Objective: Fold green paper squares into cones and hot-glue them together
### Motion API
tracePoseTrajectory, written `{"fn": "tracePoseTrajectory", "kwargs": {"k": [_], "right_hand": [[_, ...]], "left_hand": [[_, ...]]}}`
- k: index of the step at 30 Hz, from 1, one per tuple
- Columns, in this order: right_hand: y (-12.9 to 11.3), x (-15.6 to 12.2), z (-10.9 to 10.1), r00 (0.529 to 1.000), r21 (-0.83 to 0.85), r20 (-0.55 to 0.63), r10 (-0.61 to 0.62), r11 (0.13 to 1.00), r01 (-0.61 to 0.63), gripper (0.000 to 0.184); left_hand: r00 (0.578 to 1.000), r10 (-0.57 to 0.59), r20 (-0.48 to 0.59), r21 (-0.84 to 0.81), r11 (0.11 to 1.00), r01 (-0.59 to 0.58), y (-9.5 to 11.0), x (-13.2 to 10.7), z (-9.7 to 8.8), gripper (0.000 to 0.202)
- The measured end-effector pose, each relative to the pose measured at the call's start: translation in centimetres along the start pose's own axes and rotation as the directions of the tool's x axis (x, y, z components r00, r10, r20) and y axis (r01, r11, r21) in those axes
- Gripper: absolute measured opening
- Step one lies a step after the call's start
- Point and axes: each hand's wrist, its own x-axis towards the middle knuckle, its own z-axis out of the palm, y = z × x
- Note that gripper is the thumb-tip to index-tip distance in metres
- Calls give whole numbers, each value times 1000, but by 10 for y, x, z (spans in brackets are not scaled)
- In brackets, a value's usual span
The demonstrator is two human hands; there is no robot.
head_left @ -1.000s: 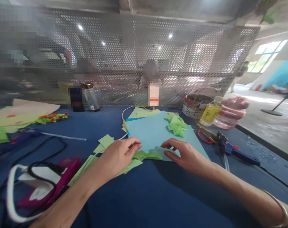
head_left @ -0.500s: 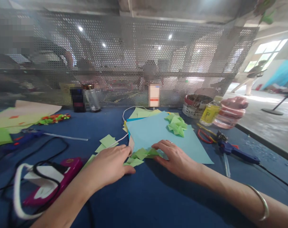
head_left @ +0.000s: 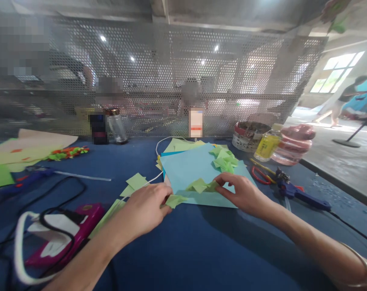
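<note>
My left hand [head_left: 151, 204] pinches a small green paper piece [head_left: 175, 200] at the front edge of a light blue paper sheet [head_left: 186, 161]. Over that sheet, my right hand [head_left: 240, 188] has thumb and fingers closed on the right end of a folded green paper strip [head_left: 200, 185]. A gap shows between the two green pieces. Farther back on the blue sheet lies a pile of folded green paper pieces [head_left: 225, 159]. Green paper squares [head_left: 136, 182] rest on the table just left of my left hand.
A magenta power strip [head_left: 71, 234] with cords lies at the left. Glue guns [head_left: 304, 195] [head_left: 38, 174] sit on both sides, beside scissors [head_left: 260, 173] at the right. A yellow bottle [head_left: 268, 142], a pink bottle [head_left: 294, 143] and a round container [head_left: 250, 135] stand behind. A perforated metal screen [head_left: 171, 72] closes off the back.
My right hand has moved right and slightly up with the green strip, away from my left hand. The green pieces that lay together between my hands are now apart.
</note>
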Motion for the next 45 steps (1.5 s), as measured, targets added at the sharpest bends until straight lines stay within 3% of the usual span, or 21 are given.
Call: {"fn": "tracePoseTrajectory", "kwargs": {"k": [10, 18, 22, 26, 29, 35, 39, 42, 45], "right_hand": [[13, 1, -5, 990, -54, 122, 66, 997, -60, 15], [24, -1, -1, 995, -128, 59, 86, 989, -78, 25], [6, -3, 1, 998, -96, -56, -2, 995, -4, 28], [-23, -11, 6, 959, -25, -126, -254, 967, 253, 9], [-34, -16, 10, 932, -37, -102, -348, 937, 347, 9], [-33, -18, 17, 941, -77, -45, -336, 940, 332, 13], [-31, -17, 19, 946, -103, -37, -323, 943, 318, 10], [-30, -16, 18, 955, -72, -59, -291, 955, 287, 9], [-30, -17, 18, 959, -39, -83, -272, 962, 269, 8]], "left_hand": [[974, 179, -137, -58, 980, -188, 9, 8, 14, 19], [946, 175, -272, -110, 971, -211, 12, 7, 9, 16], [953, 161, -258, -171, 963, -209, 16, 6, 10, 15], [966, 156, -209, -242, 948, -205, 21, 4, 16, 14], [971, 161, -174, -275, 939, -205, 24, 3, 20, 15], [979, 155, -136, -354, 915, -194, 27, 2, 25, 28], [986, 91, -140, -400, 906, -141, 32, -1, 23, 41], [981, 118, -157, -421, 890, -174, 34, -2, 19, 35], [961, 216, -172, -357, 896, -265, 33, -2, 17, 22]]}}
